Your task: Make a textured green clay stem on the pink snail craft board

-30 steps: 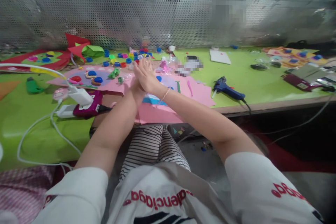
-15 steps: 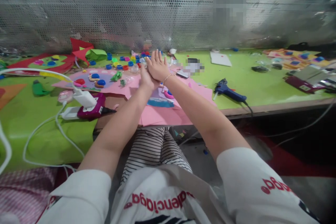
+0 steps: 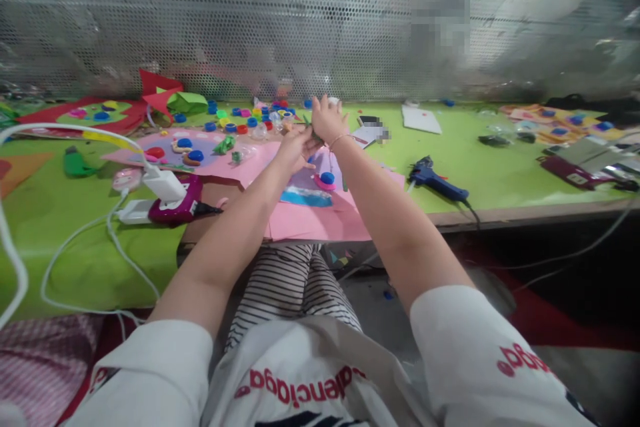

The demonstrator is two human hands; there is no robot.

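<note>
A thin dark-green piece, apparently modelling clay, shows between my two hands above the pink paper. My left hand is beneath it, palm turned inward with the fingers partly bent. Over it lies my right hand, its fingers stretched forward and slightly curled, covering most of the piece. Just below the hands, a blue cap rests on a pink curved strip on the paper. Nearer to me is a flat blue strip with a whitish upper edge.
Several coloured caps lie beyond my left hand. A blue glue gun rests on the right, its cord over the table edge. A purple power adapter with white plugs and cables sits on the left. A perforated metal panel closes the back.
My hands were pressed together palm to palm and have come partly apart. The right hand shifted right, and the green piece and the blue cap below have come into view.
</note>
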